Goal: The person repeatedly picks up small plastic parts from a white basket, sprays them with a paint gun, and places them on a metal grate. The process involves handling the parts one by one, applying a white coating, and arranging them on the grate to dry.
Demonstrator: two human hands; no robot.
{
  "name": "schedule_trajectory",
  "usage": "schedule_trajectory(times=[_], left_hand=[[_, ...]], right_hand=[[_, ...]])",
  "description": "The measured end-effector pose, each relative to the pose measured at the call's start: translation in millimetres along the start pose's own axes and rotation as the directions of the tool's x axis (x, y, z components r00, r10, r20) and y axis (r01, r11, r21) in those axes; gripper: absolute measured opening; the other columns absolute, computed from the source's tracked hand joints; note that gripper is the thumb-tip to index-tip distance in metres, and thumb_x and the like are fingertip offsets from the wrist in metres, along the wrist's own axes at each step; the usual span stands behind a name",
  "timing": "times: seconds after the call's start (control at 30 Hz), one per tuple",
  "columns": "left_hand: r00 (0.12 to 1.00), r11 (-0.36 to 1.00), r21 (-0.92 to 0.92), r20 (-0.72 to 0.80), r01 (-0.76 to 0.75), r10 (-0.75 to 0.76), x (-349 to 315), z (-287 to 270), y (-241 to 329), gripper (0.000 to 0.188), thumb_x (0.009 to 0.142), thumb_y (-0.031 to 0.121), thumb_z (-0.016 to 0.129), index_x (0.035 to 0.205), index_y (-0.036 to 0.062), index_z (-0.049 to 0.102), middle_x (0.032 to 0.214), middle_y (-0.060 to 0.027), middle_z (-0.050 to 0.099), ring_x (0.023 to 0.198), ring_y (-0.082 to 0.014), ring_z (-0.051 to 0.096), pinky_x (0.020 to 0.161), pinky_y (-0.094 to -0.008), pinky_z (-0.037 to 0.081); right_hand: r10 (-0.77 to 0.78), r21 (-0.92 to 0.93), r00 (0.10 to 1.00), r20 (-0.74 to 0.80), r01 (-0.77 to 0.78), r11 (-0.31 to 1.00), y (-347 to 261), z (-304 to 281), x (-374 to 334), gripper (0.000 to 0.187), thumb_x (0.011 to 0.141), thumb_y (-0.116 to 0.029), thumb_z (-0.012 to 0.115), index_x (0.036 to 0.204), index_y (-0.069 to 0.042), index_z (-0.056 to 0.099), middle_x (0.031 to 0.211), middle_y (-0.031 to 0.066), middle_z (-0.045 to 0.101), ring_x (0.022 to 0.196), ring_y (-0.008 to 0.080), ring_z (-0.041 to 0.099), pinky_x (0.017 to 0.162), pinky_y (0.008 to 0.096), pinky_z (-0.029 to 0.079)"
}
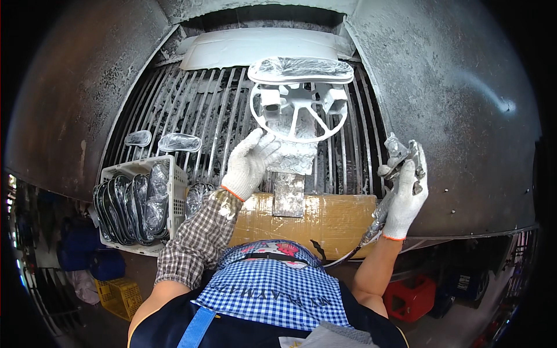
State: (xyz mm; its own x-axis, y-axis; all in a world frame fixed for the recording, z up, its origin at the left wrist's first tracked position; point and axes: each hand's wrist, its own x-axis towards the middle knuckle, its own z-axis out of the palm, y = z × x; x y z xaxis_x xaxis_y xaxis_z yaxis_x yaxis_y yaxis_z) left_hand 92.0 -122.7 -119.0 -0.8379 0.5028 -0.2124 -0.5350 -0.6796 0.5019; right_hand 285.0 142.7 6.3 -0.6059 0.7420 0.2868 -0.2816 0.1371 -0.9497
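My right hand [407,188], in a white knit glove, is closed around a spray gun [399,155] coated in pale residue, to the right of the grate. In a matching glove with an orange cuff, my left hand [248,165] is at the lower left rim of a white spoked turntable [296,122]. Its fingers are stretched out; whether they touch the rim I cannot tell. On the turntable's far side lies a long, sole-shaped piece [300,69] with a white edge and clear film over its middle. A whitened block stands beneath the turntable.
Left of my left arm, a white plastic crate [174,191] holds several film-wrapped soles [130,203]. Two more small wrapped pieces [180,142] lie on the slatted metal grate [203,104]. A tape-covered cardboard piece [342,217] runs along the front. Dusty metal walls [458,116] flank the booth.
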Motion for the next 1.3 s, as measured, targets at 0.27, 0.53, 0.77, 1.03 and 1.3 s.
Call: schedule_trajectory(times=[0.27, 0.53, 0.77, 1.03, 1.3], left_hand=[[0.99, 0.993, 0.075, -0.103, -0.089, 0.096, -0.7, 5.6, -8.8, 0.04, 0.1, 0.02, 0.067, 0.133, -0.0003, 0.059, 0.13, -0.0204, 0.066, 0.114, -0.0337, 0.068, 0.101, -0.0491, 0.056], [0.992, 0.984, 0.125, -0.021, -0.123, 0.126, 7.4, 104.0, -24.5, 0.04, 0.102, 0.024, 0.071, 0.132, 0.0007, 0.06, 0.119, -0.0141, 0.069, 0.107, -0.0289, 0.069, 0.098, -0.0435, 0.058], [0.972, 0.979, -0.064, -0.144, -0.196, 0.185, 93.7, 146.1, -30.6, 0.043, 0.103, 0.027, 0.072, 0.13, -0.0014, 0.055, 0.117, -0.0177, 0.06, 0.11, -0.0299, 0.06, 0.099, -0.0412, 0.054], [0.953, 0.83, 0.474, 0.079, -0.295, 0.294, 130.9, 133.0, -27.7, 0.043, 0.098, 0.0, 0.069, 0.135, -0.0085, 0.051, 0.103, -0.0185, 0.07, 0.088, -0.0239, 0.068, 0.079, -0.0383, 0.06], [0.973, 0.865, 0.456, 0.006, -0.209, 0.232, 74.5, 137.5, 39.3, 0.033, 0.107, 0.005, 0.058, 0.136, -0.0072, 0.051, 0.136, -0.0246, 0.063, 0.127, -0.0326, 0.065, 0.11, -0.041, 0.058]], right_hand=[[0.09, -0.085, 0.996, -0.017, -0.091, 0.992, 28.3, -27.2, -20.6, 0.054, 0.111, -0.017, 0.059, 0.158, 0.004, 0.043, 0.105, 0.0073, 0.068, 0.086, 0.0124, 0.066, 0.082, 0.0298, 0.057], [0.062, -0.2, 0.998, -0.022, -0.065, 0.978, 73.7, -62.8, -49.7, 0.048, 0.112, -0.015, 0.055, 0.155, 0.004, 0.046, 0.138, 0.0197, 0.067, 0.088, 0.0114, 0.065, 0.077, 0.026, 0.055], [0.242, -0.219, 0.97, 0.012, -0.234, 0.947, 60.5, -56.6, -71.2, 0.054, 0.11, -0.017, 0.058, 0.157, 0.007, 0.044, 0.137, 0.0145, 0.064, 0.105, 0.0142, 0.065, 0.094, 0.0311, 0.054], [0.204, -0.275, 0.978, 0.052, -0.182, 0.944, 76.9, -65.6, -83.6, 0.055, 0.11, -0.017, 0.058, 0.156, 0.009, 0.044, 0.153, 0.0172, 0.057, 0.134, 0.0229, 0.058, 0.112, 0.037, 0.047], [0.177, -0.393, 0.984, 0.024, -0.154, 0.907, 77.0, -60.1, -88.7, 0.051, 0.112, -0.02, 0.053, 0.154, 0.008, 0.048, 0.144, 0.0163, 0.064, 0.127, 0.0226, 0.061, 0.11, 0.0374, 0.047]])
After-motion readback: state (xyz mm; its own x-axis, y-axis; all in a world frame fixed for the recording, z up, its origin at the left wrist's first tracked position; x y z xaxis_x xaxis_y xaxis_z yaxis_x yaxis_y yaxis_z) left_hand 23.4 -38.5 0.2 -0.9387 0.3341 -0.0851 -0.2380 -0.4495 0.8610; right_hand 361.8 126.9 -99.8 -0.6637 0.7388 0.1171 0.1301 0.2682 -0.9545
